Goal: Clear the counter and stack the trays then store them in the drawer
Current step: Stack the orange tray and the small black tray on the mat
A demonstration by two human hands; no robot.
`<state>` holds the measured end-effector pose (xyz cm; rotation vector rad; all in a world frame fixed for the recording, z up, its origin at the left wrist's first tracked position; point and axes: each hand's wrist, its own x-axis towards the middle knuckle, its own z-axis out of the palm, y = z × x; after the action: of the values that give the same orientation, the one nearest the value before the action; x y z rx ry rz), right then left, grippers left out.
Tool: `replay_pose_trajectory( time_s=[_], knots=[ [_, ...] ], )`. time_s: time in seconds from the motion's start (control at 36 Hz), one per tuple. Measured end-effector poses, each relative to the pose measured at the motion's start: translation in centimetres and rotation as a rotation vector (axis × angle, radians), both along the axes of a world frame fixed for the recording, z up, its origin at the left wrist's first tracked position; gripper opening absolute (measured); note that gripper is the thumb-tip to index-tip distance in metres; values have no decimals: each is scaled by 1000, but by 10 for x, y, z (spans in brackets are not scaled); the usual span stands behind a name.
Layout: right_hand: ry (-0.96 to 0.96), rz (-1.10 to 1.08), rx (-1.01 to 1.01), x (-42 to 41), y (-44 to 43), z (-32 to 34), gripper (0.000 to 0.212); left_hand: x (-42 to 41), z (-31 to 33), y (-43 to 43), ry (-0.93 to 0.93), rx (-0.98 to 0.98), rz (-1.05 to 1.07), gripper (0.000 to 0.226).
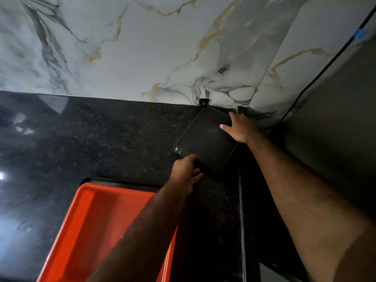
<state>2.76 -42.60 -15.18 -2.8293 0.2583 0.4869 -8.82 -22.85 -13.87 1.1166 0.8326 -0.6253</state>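
A black rectangular tray [205, 139] lies on the dark granite counter [101, 139], pushed into the back right corner against the marble wall. My left hand [188, 169] grips the tray's near left edge, fingers curled under the rim. My right hand [241, 127] holds its far right edge, thumb on top of the tray. An orange-red tray [97, 226] sits at the counter's front, partly under my left forearm.
The marble backsplash [142, 47] rises behind the counter. A dark grey appliance side [335, 119] stands at the right, with a black cable [325, 68] running down the wall beside it. A seam [241, 210] crosses the counter near the right end.
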Motion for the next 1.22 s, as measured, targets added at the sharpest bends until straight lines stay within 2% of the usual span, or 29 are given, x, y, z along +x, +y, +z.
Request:
replay_pose_trajectory(
  time_s=[0.08,0.19,0.31,0.44,0.47,0.53,0.58,0.61,0.67,0.69,0.78,0.81,0.83,0.89,0.92,0.94,0.97,1.03,1.08,1.17,1.22],
  knots=[
    [-52,-105,108,3,-5,-13,80,4,-1,3,47,-60,36,48],
    [-162,-371,292,-5,1,1,69,5,10,8,92,-137,104,66],
    [-288,-639,395,-14,-1,33,73,7,21,15,68,-169,138,69],
    [-426,-880,570,-46,6,92,89,-3,57,24,-151,-119,79,65],
    [-476,-906,657,-57,10,104,84,-7,66,29,-193,-109,82,63],
    [-588,-969,928,-82,24,124,61,-17,82,46,-257,-74,84,57],
    [-712,-990,1230,-111,42,139,37,-33,99,67,-309,-60,93,34],
    [-755,-971,1341,-127,52,144,30,-43,106,81,-334,-67,93,23],
    [-805,-896,1503,-159,71,145,24,-60,110,112,-382,-55,55,16],
    [-778,-854,1569,-176,82,144,26,-69,111,129,-403,-38,15,14],
    [-683,-754,1731,-227,121,130,56,-100,113,177,-432,53,-43,31],
    [-643,-753,1718,-247,135,125,57,-113,114,193,-440,79,-18,31],
    [-642,-698,1616,-269,147,120,55,-127,115,209,-452,111,-6,29],
    [-647,-607,1293,-309,166,105,47,-152,112,239,-477,176,-19,25],
    [-564,-589,1314,-324,172,97,46,-162,108,254,-490,224,-33,24],
    [-437,-645,1380,-334,187,95,56,-170,104,268,-494,282,-44,25],
    [-413,-559,1302,-344,194,86,62,-176,98,280,-487,345,-56,27],
    [-385,-644,1317,-356,205,82,45,-187,89,300,-472,471,-99,28],
    [-305,-794,1264,-354,217,79,44,-194,80,315,-468,633,-167,26],
    [-129,-754,1123,-360,229,83,43,-200,75,324,-469,810,-234,22],
    [-67,-710,1043,-363,236,95,25,-200,74,322,-480,878,-270,20]
  ],
)
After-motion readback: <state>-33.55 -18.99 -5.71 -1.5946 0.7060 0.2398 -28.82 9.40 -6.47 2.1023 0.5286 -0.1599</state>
